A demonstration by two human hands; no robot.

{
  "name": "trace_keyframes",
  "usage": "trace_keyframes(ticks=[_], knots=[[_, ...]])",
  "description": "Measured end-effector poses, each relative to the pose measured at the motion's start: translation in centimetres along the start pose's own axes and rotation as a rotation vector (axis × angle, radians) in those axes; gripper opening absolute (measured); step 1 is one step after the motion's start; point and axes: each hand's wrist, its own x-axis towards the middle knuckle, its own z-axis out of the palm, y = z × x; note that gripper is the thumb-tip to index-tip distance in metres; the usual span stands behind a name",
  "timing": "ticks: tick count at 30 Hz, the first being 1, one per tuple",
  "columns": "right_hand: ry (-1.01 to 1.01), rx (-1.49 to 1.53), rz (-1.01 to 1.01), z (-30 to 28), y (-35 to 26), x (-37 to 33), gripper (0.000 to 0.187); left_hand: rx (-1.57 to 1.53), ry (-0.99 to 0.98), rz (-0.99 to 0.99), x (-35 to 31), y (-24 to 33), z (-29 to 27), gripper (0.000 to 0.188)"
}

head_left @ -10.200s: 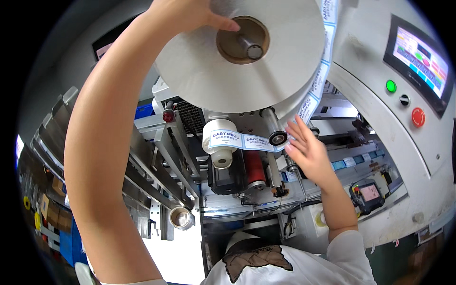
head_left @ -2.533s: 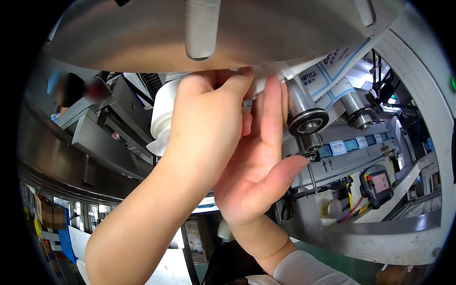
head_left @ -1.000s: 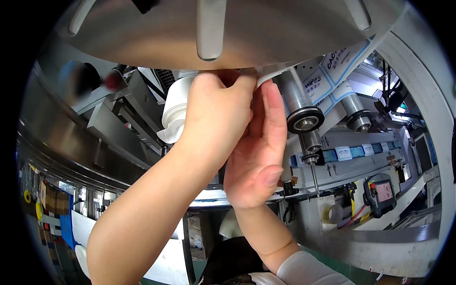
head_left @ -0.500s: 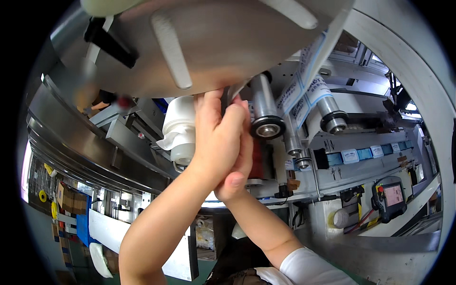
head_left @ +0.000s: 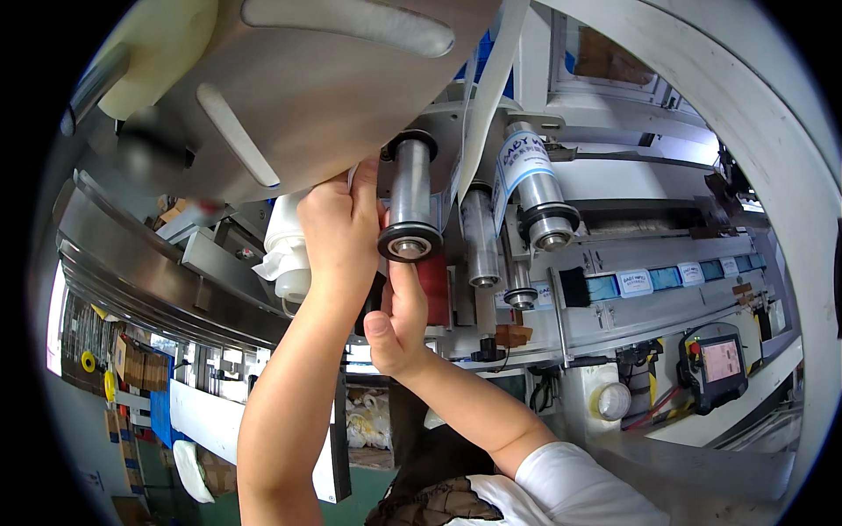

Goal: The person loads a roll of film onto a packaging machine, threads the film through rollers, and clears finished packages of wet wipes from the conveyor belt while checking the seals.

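My left hand (head_left: 338, 232) reaches up under the lower edge of a large metal disc (head_left: 298, 105). One finger points upward and the others curl out of sight, so what they grip is hidden. Just right of it hangs a metal roller (head_left: 410, 188) with black end rings. My right hand (head_left: 399, 324) is lower, partly behind that roller's end, its thumb apart and its fingers stretched upward; the fingertips are hidden. Beyond the roller, a printed label web (head_left: 524, 158) runs over another roller (head_left: 548, 197).
White cylindrical parts (head_left: 288, 228) stand left of my left hand. At right, a conveyor carries blue packs with white labels (head_left: 633, 282). A handheld control panel (head_left: 721, 364) is mounted low right, near a tape roll (head_left: 611, 401). A curved steel rim (head_left: 149, 254) fills the left.
My hands were close together and have drawn apart, the right one now lower beside the roller's end. The view has shifted, so disc and rollers appear further left.
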Motion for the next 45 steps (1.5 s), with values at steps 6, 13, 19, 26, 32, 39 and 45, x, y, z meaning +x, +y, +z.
trace_keyframes(ticks=[6, 13, 19, 26, 32, 39, 45], knots=[[-0.011, -0.075, 0.006, -1.5, -1.9, -1.7, 0.063, 0.293, 0.124, 0.303, 0.3, -1.2, 0.2, 0.025], [-0.027, -0.111, -0.004, -3.3, -3.5, -2.4, 0.063, 0.463, 0.011, 0.243, -0.8, -0.6, -0.6, 0.024], [-0.037, -0.146, -0.007, -3.8, -4.3, -2.7, 0.063, 0.401, -0.028, 0.192, -1.0, 0.6, -0.7, 0.026], [-0.020, -0.150, -0.023, -4.2, -4.8, -2.5, 0.061, 0.584, -0.159, 0.113, -0.6, 1.2, -1.5, 0.033], [-0.027, -0.228, -0.053, -4.9, -5.3, -2.2, 0.061, 0.368, -0.020, 0.228, -0.2, 1.5, -1.3, 0.029], [-0.045, -0.259, -0.056, -5.1, -5.7, -2.6, 0.061, 0.123, 0.092, 0.334, 0.3, -1.6, 0.3, 0.022], [-0.032, -0.251, -0.044, -5.7, -5.9, -2.9, 0.060, 0.293, 0.127, 0.300, -0.3, -1.1, 0.6, 0.022]])
